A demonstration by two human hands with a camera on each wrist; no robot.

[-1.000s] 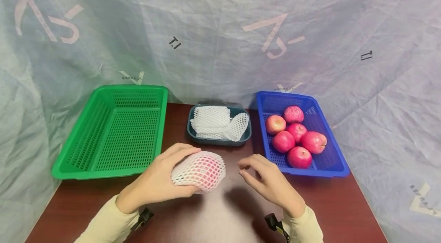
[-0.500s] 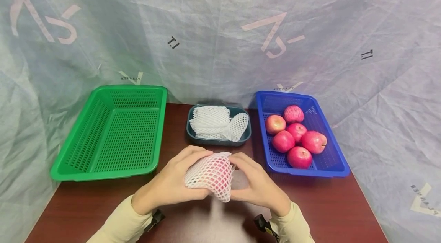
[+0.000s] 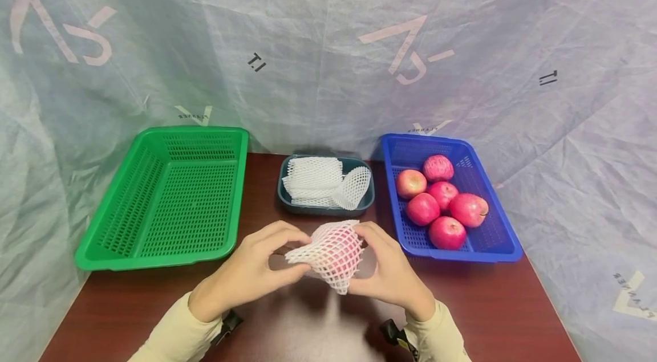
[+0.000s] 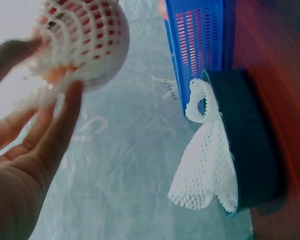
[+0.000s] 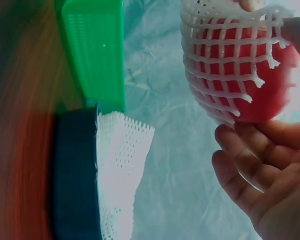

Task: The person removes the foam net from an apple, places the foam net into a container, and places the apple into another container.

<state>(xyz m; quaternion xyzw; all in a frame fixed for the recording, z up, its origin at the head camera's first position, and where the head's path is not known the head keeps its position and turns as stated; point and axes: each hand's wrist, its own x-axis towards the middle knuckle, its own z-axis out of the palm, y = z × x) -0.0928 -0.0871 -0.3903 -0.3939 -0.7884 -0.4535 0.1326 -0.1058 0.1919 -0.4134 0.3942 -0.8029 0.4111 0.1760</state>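
Observation:
A red apple (image 5: 270, 97) sits inside a white foam net sleeve (image 3: 328, 248) above the table's middle. The right wrist view shows bare red skin at the sleeve's open end, by the right hand. My right hand (image 3: 392, 271) grips that end between thumb and fingers. At the sleeve's narrow, gathered end, my left hand (image 3: 251, 271) pinches the netting with thumb and fingertips. In the left wrist view the netted apple (image 4: 97, 42) lies beyond the left fingertips. Part of the apple is hidden by the netting.
A green basket (image 3: 238, 191) stands at left. Several apples (image 3: 423, 209) lie in a blue basket (image 3: 500, 225) at right. Between them, a dark tray (image 3: 328, 211) holds folded white net sleeves (image 3: 313, 179), one loose net sleeve (image 3: 354, 188) leaning beside the stack. A printed cloth hangs behind.
My right hand came in from the right and took hold of the netted apple. My left hand slid back from around the apple to the sleeve's gathered end. The apple shifted right.

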